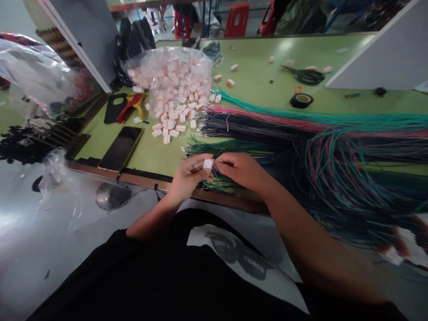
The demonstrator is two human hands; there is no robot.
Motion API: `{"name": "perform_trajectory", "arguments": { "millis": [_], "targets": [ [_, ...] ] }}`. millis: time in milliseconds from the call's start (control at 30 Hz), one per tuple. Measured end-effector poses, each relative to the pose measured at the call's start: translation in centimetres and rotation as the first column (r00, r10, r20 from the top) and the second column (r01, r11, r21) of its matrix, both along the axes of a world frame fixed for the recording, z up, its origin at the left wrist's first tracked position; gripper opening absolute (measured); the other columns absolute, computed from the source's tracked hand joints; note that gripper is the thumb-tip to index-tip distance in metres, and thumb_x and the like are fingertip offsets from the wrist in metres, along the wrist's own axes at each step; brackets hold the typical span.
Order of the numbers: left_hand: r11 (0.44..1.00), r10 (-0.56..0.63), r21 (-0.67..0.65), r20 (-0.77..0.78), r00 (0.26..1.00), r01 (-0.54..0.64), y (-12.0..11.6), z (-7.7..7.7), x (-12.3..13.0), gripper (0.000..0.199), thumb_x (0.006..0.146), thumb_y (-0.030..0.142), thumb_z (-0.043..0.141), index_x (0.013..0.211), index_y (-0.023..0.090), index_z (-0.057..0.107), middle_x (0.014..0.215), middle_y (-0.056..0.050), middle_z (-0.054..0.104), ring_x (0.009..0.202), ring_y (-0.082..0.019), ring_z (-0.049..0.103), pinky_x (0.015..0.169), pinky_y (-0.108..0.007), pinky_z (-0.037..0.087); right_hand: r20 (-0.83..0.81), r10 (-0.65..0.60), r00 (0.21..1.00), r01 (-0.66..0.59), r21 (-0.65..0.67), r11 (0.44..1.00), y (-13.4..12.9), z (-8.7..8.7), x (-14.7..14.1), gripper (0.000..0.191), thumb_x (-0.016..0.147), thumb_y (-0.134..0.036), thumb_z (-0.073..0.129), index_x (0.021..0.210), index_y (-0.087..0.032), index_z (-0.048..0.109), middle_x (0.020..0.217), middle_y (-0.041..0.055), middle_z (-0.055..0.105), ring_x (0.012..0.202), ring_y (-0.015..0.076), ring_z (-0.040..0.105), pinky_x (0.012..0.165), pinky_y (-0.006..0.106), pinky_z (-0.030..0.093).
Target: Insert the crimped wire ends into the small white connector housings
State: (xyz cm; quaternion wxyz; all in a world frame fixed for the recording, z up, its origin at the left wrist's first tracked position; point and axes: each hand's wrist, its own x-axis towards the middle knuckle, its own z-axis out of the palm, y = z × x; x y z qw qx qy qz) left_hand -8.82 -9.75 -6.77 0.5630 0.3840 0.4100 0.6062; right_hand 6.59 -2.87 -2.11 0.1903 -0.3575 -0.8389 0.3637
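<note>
Left hand (187, 174): fingers clamped on a white block (207, 163).
Right hand (239, 170): thumb and index fingertip together at the block's right edge; cannot tell what lies between them.
White block, position: between the two hands, above the near edge of the desk (157, 157).
White block, direction: one broad face toward the viewer, one side toward the right hand; outline nearly square, so the long axis cannot be told.
Blue wire (218, 179): curves downward from beside the block's right edge; upper end hidden.
Wire bundles (254, 125): directly beyond the hands and to the right, bare tips pointing left; these occupy the desk beside the right forearm.
Phone (121, 148): left of the left hand, long axis slanting away to the right.
Bag of blocks (180, 71): beyond the hands; loose orange-and-white blocks (170, 125) spill toward the viewer.
Red-and-yellow tool (131, 107): left of the spill.
Tape roll (301, 100): beyond the wires, on the right.
Scissors (309, 76): behind the roll, tips pointing left.
</note>
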Motion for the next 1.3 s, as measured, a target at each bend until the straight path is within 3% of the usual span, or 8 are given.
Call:
{"name": "perform_trajectory", "arguments": {
  "millis": [433, 600, 667, 733, 767, 867, 1033, 1300],
  "targets": [
    [0.997, 0.062, -0.046, 0.016, 0.998, -0.061, -0.2, 0.4, 0.3, 0.032, 0.059, 0.018, 0.082, 0.089, 0.019, 0.071, 0.067, 0.004, 0.071, 0.054, -0.01, 0.063, 0.056, -0.024, 0.056, 0.043, -0.019, 0.999, 0.017, 0.04, 0.999, -0.3, -0.4, -0.4, 0.019, 0.078, -0.018, 0.051, 0.06, -0.018, 0.059, 0.059, -0.0027, 0.058, 0.057, 0.009, 0.048, 0.058, 0.023, 0.031],
    [0.997, 0.066, -0.041, 0.008, 0.998, -0.066, -0.2, 0.4, 0.5, 0.036, 0.059, 0.024, 0.084, 0.092, 0.018, 0.071, 0.068, 0.003, 0.072, 0.055, -0.011, 0.064, 0.056, -0.024, 0.056, 0.198, 0.038, 0.979, -0.037, -0.013, 0.999, 2.1, 1.4, 1.4, 0.02, 0.083, -0.023, 0.052, 0.073, -0.018, 0.069, 0.07, 0.0002, 0.067, 0.066, 0.0122, 0.057, 0.063, 0.023, 0.037],
    [0.996, 0.082, -0.028, 0.043, 0.996, -0.081, -0.1, 0.1, 0.5, 0.037, 0.059, 0.027, 0.086, 0.092, 0.018, 0.071, 0.068, 0.002, 0.072, 0.055, -0.011, 0.065, 0.055, -0.023, 0.056, 0.319, -0.15, 0.936, 0.105, 0.154, 0.982, 4.5, 2.1, 2.9, 0.021, 0.084, -0.022, 0.052, 0.075, -0.018, 0.071, 0.078, 0.0039, 0.07, 0.074, 0.0161, 0.061, 0.067, 0.026, 0.038],
    [0.997, 0.082, -0.018, 0.07, 0.994, -0.081, 0.1, -0.1, 0.5, 0.038, 0.058, 0.028, 0.087, 0.091, 0.018, 0.071, 0.067, 0.002, 0.072, 0.055, -0.011, 0.065, 0.053, -0.022, 0.055, 0.421, -0.453, 0.786, 0.294, 0.39, 0.873, 7.1, 2.3, 4.1, 0.025, 0.084, -0.016, 0.048, 0.078, -0.016, 0.072, 0.087, 0.0096, 0.072, 0.081, 0.0212, 0.062, 0.069, 0.029, 0.039],
    [0.997, 0.076, -0.013, 0.074, 0.994, -0.075, 0.1, -0.2, 0.5, 0.037, 0.058, 0.028, 0.087, 0.091, 0.019, 0.071, 0.067, 0.003, 0.072, 0.055, -0.011, 0.065, 0.053, -0.022, 0.055, 0.469, -0.517, 0.716, 0.313, 0.446, 0.838, 8.2, 2.0, 4.6, 0.025, 0.083, -0.015, 0.049, 0.082, -0.016, 0.074, 0.092, 0.0118, 0.072, 0.085, 0.0237, 0.063, 0.07, 0.031, 0.039],
    [0.998, 0.058, -0.003, 0.074, 0.996, -0.058, 0.1, -0.3, 0.5, 0.036, 0.059, 0.027, 0.086, 0.091, 0.019, 0.071, 0.066, 0.003, 0.071, 0.055, -0.011, 0.065, 0.053, -0.022, 0.055, 0.57, -0.531, 0.627, 0.247, 0.501, 0.83, 10.1, 0.8, 4.9, 0.026, 0.083, -0.016, 0.052, 0.097, -0.016, 0.075, 0.104, 0.0144, 0.072, 0.094, 0.0281, 0.063, 0.073, 0.034, 0.042],
    [0.998, 0.054, -0.013, 0.067, 0.996, -0.054, 0.0, -0.2, 0.5, 0.034, 0.061, 0.024, 0.085, 0.091, 0.019, 0.071, 0.067, 0.003, 0.071, 0.057, -0.011, 0.065, 0.053, -0.023, 0.055, 0.572, -0.526, 0.629, 0.163, 0.565, 0.809, 10.1, -0.4, 4.5, 0.028, 0.082, -0.013, 0.049, 0.091, -0.016, 0.075, 0.099, 0.0156, 0.072, 0.092, 0.0283, 0.063, 0.074, 0.036, 0.044],
    [0.999, 0.026, -0.026, 0.085, 0.996, -0.024, 0.1, -0.5, 0.2, 0.036, 0.063, 0.024, 0.083, 0.095, 0.018, 0.068, 0.069, 0.003, 0.07, 0.059, -0.011, 0.066, 0.057, -0.024, 0.056, 0.439, -0.604, 0.665, 0.352, 0.529, 0.772, 10.7, 1.0, 6.7, 0.022, 0.077, -0.019, 0.055, 0.089, -0.017, 0.073, 0.089, 0.0126, 0.072, 0.083, 0.0272, 0.063, 0.069, 0.035, 0.042]
  ]
}}
